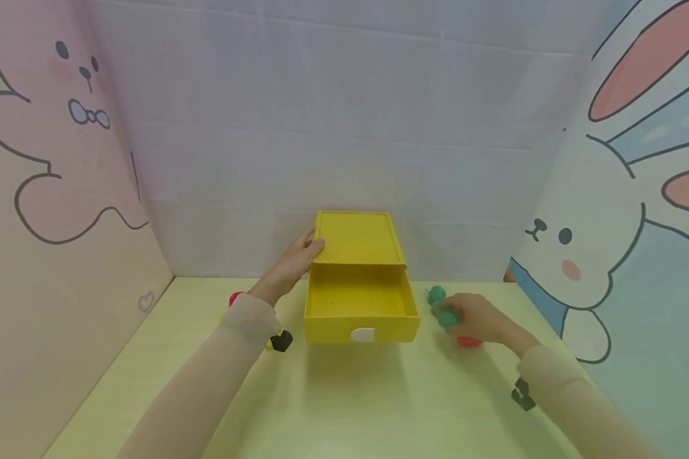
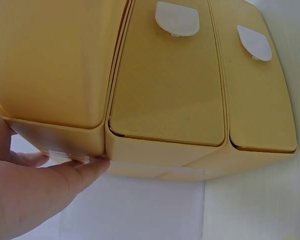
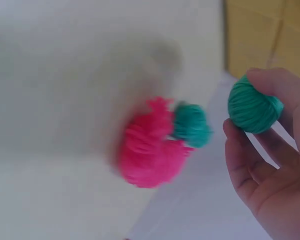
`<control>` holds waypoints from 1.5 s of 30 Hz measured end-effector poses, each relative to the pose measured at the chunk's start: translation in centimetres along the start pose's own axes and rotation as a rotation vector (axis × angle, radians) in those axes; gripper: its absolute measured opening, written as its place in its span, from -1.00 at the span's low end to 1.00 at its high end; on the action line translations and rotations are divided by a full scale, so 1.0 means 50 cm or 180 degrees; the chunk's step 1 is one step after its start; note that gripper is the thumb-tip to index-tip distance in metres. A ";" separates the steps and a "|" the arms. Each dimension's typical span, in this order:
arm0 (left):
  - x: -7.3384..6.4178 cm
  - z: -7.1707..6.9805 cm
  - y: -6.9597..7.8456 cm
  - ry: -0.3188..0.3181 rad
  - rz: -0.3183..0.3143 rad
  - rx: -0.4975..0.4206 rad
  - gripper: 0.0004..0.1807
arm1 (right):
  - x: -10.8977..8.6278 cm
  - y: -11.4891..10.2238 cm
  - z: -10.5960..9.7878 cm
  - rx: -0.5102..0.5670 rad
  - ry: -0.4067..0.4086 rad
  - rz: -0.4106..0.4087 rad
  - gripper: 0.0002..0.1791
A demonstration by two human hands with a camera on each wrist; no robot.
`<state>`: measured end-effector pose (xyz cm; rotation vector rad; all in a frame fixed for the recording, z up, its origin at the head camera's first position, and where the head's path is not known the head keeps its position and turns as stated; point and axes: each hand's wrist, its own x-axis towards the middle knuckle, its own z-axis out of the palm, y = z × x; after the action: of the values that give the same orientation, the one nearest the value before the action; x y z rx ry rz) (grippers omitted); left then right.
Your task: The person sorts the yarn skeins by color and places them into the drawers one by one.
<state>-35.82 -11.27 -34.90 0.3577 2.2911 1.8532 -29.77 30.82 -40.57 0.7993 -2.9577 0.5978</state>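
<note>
A yellow drawer cabinet [image 1: 358, 237] stands at the table's middle, its top drawer [image 1: 363, 328] pulled out with the bare inside showing. My left hand [image 1: 293, 262] rests on the cabinet's upper left edge, thumb over the top. In the left wrist view its fingers [image 2: 92, 172] lie fairly straight against the side. On the right, my right hand [image 1: 476, 317] pinches a green yarn ball [image 3: 254, 106] between thumb and fingers. Below it in the right wrist view, pink yarn balls [image 3: 147, 150] lie beside another green yarn ball [image 3: 191, 124] on the table.
Two lower drawers [image 2: 167, 85] of the cabinet are closed and have white handles. Left of the cabinet, a pink item [image 1: 235, 297] is partly hidden behind my left forearm, with bits of yellow near it. Printed side walls and a pale back sheet [image 1: 350, 127] surround the table [image 1: 356, 408].
</note>
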 end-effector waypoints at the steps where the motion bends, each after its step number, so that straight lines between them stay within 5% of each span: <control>1: 0.000 0.000 0.001 0.0001 0.0002 0.0010 -0.23 | 0.002 -0.011 -0.015 0.0042 0.0024 -0.0035 -0.57; 9: 0.000 -0.002 0.005 0.0010 0.0024 -0.0027 -0.24 | 0.032 -0.125 -0.130 0.0147 0.0226 -0.0330 -0.55; 17: 0.002 0.000 0.005 -0.0015 0.0005 -0.0039 -0.23 | 0.059 -0.248 -0.170 0.0066 0.0350 -0.0444 -0.53; 25: -0.002 0.001 0.006 -0.0038 0.0057 -0.0037 -0.24 | 0.108 -0.329 -0.141 -0.0023 0.0166 -0.0668 -0.55; 30: -0.002 0.002 0.005 -0.0054 0.0054 -0.0019 -0.24 | 0.145 -0.349 -0.106 -0.0094 0.0109 -0.0894 -0.55; 36: -0.002 0.002 0.004 -0.0056 0.0020 0.0028 -0.25 | 0.175 -0.371 -0.075 0.0206 -0.0045 -0.1095 -0.61; 45: -0.004 0.000 0.006 -0.0080 0.0067 -0.0016 -0.25 | 0.206 -0.383 -0.033 0.0328 -0.0192 -0.1116 -0.60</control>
<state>-35.60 -11.25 -34.62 0.4033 2.2745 1.8533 -29.46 11.25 -30.98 1.3276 -2.7525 0.7136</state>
